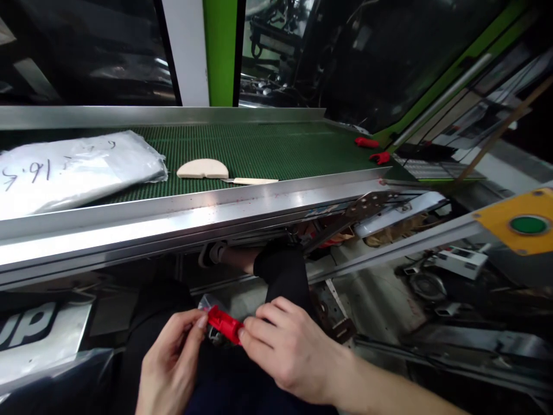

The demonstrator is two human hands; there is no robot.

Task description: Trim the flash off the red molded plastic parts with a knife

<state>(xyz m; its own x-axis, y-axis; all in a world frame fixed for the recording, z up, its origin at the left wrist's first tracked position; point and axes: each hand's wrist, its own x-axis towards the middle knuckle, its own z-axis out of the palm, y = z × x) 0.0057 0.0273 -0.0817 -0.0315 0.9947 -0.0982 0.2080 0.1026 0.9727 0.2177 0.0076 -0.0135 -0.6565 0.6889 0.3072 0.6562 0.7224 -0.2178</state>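
Note:
A small red plastic part [224,325] is held over my lap, between my two hands. My left hand [175,349] pinches its left end with thumb and forefinger. At its right end, the fingers of my right hand [287,346] are closed on it. The part tilts down to the right, and its finer shape is too small to make out. Two similar red parts [366,142] [380,157] lie at the far right end of the green conveyor belt [268,147]. A knife with a pale handle [256,181] rests on the belt beside a cream half-round block [203,168].
A plastic bag with handwriting [82,167] lies on the belt's left part. The metal conveyor rail [242,199] runs between my lap and the belt. A yellow box with a green button [529,225] stands at the right. Machine windows with a green frame [220,52] rise behind.

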